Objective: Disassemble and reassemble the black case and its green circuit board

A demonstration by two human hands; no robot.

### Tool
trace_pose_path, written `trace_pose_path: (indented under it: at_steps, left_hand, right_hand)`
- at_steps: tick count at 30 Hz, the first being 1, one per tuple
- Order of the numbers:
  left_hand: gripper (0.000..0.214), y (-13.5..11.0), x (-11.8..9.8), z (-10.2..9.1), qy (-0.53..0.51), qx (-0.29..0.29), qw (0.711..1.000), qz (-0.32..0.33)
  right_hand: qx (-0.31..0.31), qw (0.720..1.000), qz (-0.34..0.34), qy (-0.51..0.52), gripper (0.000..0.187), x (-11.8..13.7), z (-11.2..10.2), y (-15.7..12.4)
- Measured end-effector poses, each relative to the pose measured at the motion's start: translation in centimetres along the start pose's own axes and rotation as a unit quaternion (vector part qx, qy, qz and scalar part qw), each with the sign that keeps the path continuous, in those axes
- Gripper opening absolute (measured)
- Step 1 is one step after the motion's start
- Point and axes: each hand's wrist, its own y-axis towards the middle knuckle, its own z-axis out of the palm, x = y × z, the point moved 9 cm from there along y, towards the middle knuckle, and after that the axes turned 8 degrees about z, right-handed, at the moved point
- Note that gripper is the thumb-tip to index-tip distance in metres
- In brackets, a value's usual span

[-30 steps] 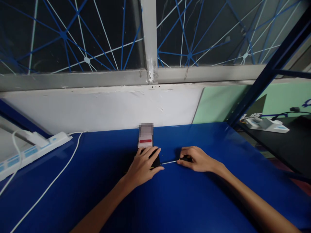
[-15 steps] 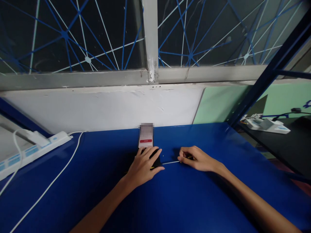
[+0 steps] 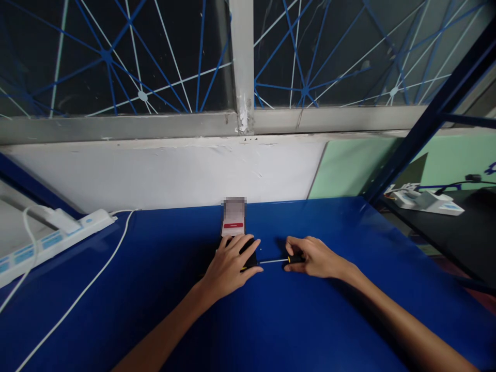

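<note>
Left hand (image 3: 228,266): lies on the black block (image 3: 250,257), fingers spread flat across its top.
Right hand (image 3: 315,257): fingers closed around the screwdriver's (image 3: 273,261) black handle.
Screwdriver: low over the blue bench (image 3: 290,320), shaft pointing left, tip at the block.
Phone (image 3: 233,219): upright just behind the block.
Power strip (image 3: 50,240): far left, white.

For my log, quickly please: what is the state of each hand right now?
Left hand: open, resting flat on the black box.
Right hand: shut on the screwdriver.
</note>
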Motion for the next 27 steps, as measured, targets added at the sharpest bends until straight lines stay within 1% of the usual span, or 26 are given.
trace_pose_path:
  at_steps: [5,8,11,15,19,23,27]
  left_hand:
    - [0.050,0.1,-0.1,-0.4,-0.006,-0.010,1.000,0.003]
    - [0.051,0.0,0.0,-0.2,-0.008,-0.002,1.000,-0.002]
    - [0.052,0.0,0.0,-0.1,-0.006,0.004,1.000,-0.005]
    - [0.051,0.0,0.0,0.0,-0.001,0.005,1.000,-0.002]
    - [0.051,0.0,0.0,-0.1,0.001,0.002,1.000,0.002]
    - [0.051,0.0,0.0,-0.1,-0.002,0.004,1.000,0.001]
    - [0.048,0.0,-0.2,-0.3,-0.007,-0.005,1.000,0.002]
  right_hand:
    - [-0.008,1.000,-0.003,0.016,0.024,0.3,-0.5,-0.1]
    - [0.002,1.000,-0.013,0.016,0.023,0.1,-0.5,-0.1]
    - [-0.003,1.000,-0.028,0.003,0.023,-0.1,-0.5,-0.1]
    - [0.007,1.000,-0.010,0.022,0.027,-0.6,-0.1,0.1]
    - [0.020,0.999,-0.006,0.036,0.025,-0.4,0.4,0.2]
    - [0.007,0.999,-0.018,0.036,0.023,0.1,-0.3,-0.1]
    - [0.013,0.999,-0.033,0.027,0.028,0.2,-0.7,-0.2]
